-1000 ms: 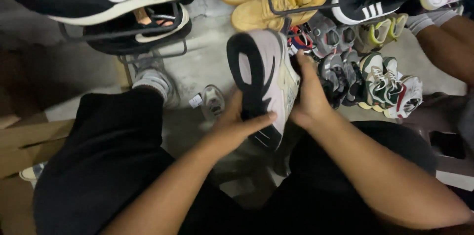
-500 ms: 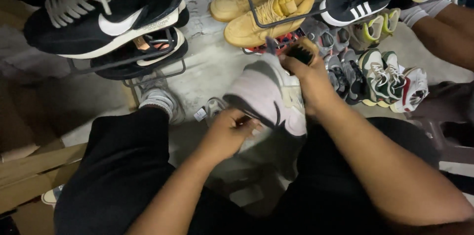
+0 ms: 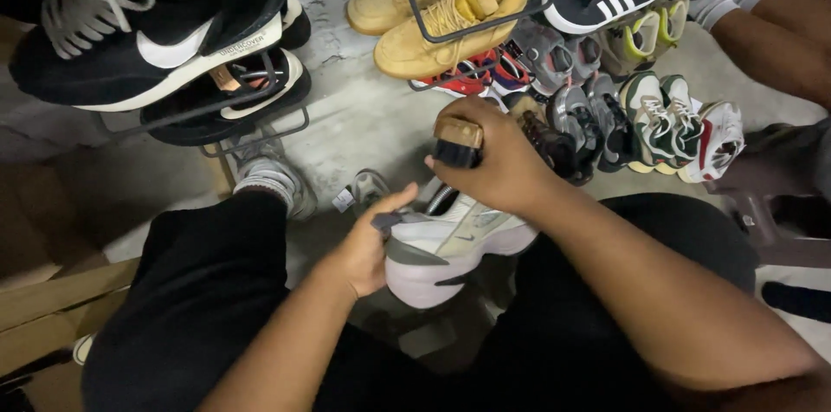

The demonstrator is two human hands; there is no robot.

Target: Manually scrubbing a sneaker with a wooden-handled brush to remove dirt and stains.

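The left hand (image 3: 368, 247) has its grip clenched on the heel end of a white sneaker (image 3: 450, 243), which lies low between the person's knees, above the concrete floor (image 3: 363, 122). The right hand (image 3: 498, 161) has its grip closed around a wooden brush (image 3: 456, 142), bristles facing down, just over the top of the sneaker. Ahead, black sneakers (image 3: 156, 31) and tan boots (image 3: 441, 5) sit on wire racks (image 3: 251, 122), with a row of mixed shoes (image 3: 658, 122) on the floor to the right.
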